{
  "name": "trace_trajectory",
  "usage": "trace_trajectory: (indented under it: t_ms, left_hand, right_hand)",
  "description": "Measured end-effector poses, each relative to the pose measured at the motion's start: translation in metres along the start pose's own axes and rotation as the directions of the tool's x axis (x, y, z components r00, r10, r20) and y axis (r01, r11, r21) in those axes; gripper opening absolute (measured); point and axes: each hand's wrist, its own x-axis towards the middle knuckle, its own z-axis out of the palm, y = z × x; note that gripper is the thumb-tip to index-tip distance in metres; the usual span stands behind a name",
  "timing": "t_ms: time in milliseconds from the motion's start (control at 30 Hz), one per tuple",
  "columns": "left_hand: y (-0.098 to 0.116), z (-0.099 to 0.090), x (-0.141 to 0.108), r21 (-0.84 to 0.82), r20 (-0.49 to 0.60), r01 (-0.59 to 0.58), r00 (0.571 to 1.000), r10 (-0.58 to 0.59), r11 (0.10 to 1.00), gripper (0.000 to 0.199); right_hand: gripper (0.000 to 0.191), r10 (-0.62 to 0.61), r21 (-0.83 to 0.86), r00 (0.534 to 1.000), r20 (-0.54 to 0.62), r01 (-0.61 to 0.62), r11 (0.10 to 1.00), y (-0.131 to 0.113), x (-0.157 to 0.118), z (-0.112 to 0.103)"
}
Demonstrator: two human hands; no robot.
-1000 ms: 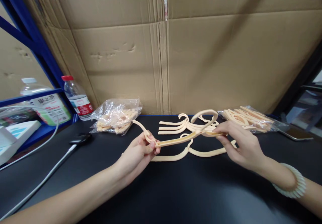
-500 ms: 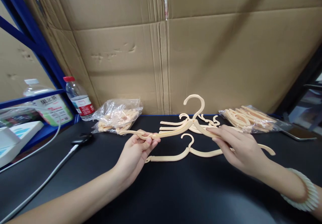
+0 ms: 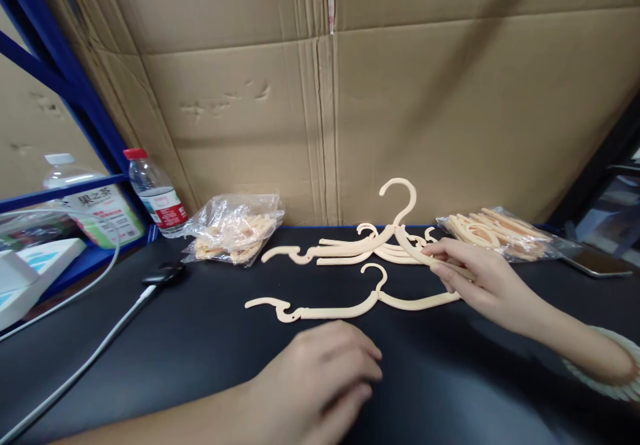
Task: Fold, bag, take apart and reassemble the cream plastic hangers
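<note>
My right hand (image 3: 485, 285) grips a cream-coloured clothes hanger (image 3: 370, 240) by its right arm, with fingers and thumb pinched round it. This hanger is raised off the table, hook upward, and its left end has a curved notched piece. Just in front lies a second hanger (image 3: 340, 312) on the black table; its right end is hidden behind my right hand. Nearer to me, my left hand (image 3: 320, 378) hovers over the table, a little blurred, fingers loosely bent and a little apart, with nothing visible in it. More hangers (image 3: 345, 260) lie behind the held one, partly covered.
A clear bag of hanger parts (image 3: 235, 232) lies at back left, another bag (image 3: 495, 232) at back right beside a phone (image 3: 597, 262). A red-capped bottle (image 3: 160, 195), a black mouse (image 3: 164, 274) and a white cable (image 3: 100, 358) are left. Cardboard (image 3: 225, 112) walls the back.
My left hand has let go of the hanger's left arm and moved down towards me. The held hanger has shifted slightly right and up in my right hand.
</note>
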Motion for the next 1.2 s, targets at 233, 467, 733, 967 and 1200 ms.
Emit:
trace_trajectory:
  t_ms: [233,467,733,967,1200]
  left_hand:
    - [0.018,-0.003,-0.001,0.429,0.231,-0.240,0.961,0.152,0.871,0.041]
    - [0.007,-0.006,0.001,0.585,0.216,-0.319,0.947,0.236,0.746,0.037]
    - [0.008,-0.006,0.006,0.655,0.187,-0.329,0.943,0.276,0.680,0.024]
    - [0.005,-0.005,0.008,0.653,0.118,-0.321,0.938,0.327,0.686,0.028]
    - [-0.004,-0.004,0.006,0.679,0.132,-0.320,0.938,0.319,0.661,0.023]
  right_hand:
    - [0.018,0.023,0.143,0.914,0.404,-0.087,0.986,-0.008,-0.001,-0.004]
    - [0.009,-0.053,0.021,0.849,0.526,0.050,0.999,-0.012,-0.002,-0.004]
    - [0.006,-0.015,-0.052,0.837,0.547,0.052,0.997,-0.011,0.002,-0.008]
    - [0.006,-0.028,-0.035,0.847,0.530,0.055,0.998,-0.009,0.003,-0.006]
    - [0.008,0.015,-0.032,0.840,0.543,0.002,1.000,-0.004,0.002,-0.005]
